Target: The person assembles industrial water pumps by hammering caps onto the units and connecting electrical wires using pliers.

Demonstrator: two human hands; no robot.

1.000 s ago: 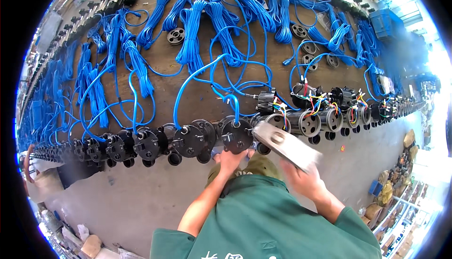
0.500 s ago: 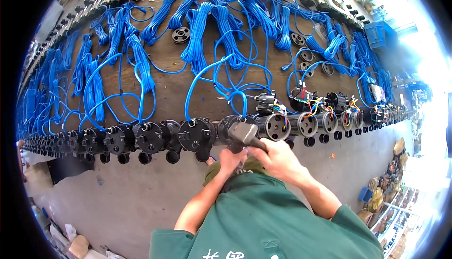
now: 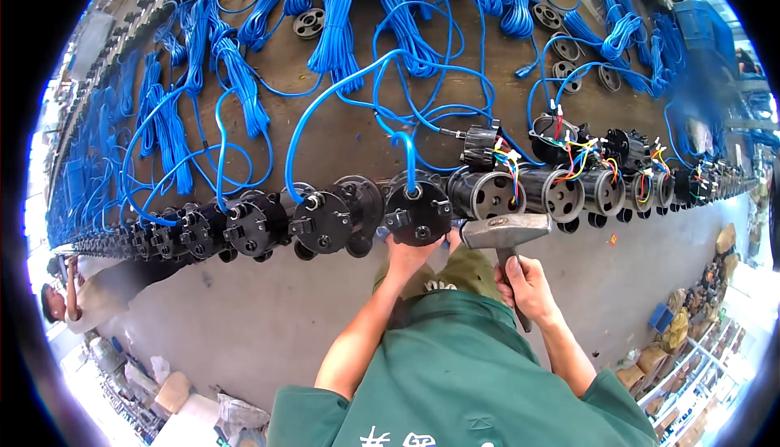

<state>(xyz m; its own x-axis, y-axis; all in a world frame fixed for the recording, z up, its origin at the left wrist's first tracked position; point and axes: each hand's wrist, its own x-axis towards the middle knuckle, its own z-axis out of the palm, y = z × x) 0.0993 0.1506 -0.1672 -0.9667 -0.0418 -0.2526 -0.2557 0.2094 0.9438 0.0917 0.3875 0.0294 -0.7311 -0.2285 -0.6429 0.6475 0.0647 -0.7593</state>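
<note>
My right hand (image 3: 524,288) is closed round the handle of a hammer (image 3: 510,230). The worn metal head points up, just in front of an open motor housing (image 3: 487,195). At the lower edge of a round black end cap (image 3: 418,218), my left hand (image 3: 408,257) touches the cap from below; its fingers are mostly hidden under it. A blue cable (image 3: 409,154) enters the top of this cap. To the left stands another capped motor (image 3: 322,226) with its own blue cable.
Coiled blue cables (image 3: 337,24) lie across the brown table (image 3: 268,89), with metal discs (image 3: 309,23) among them. Open housings with coloured wires (image 3: 585,154) line the edge to the right. A co-worker (image 3: 93,301) is at the far left. A blue crate (image 3: 703,28) stands back right.
The hammer has moved right, away from the cap, and my right hand has dropped lower with it. My left hand stays by the cap. The view has shifted, and a co-worker now shows at left.
</note>
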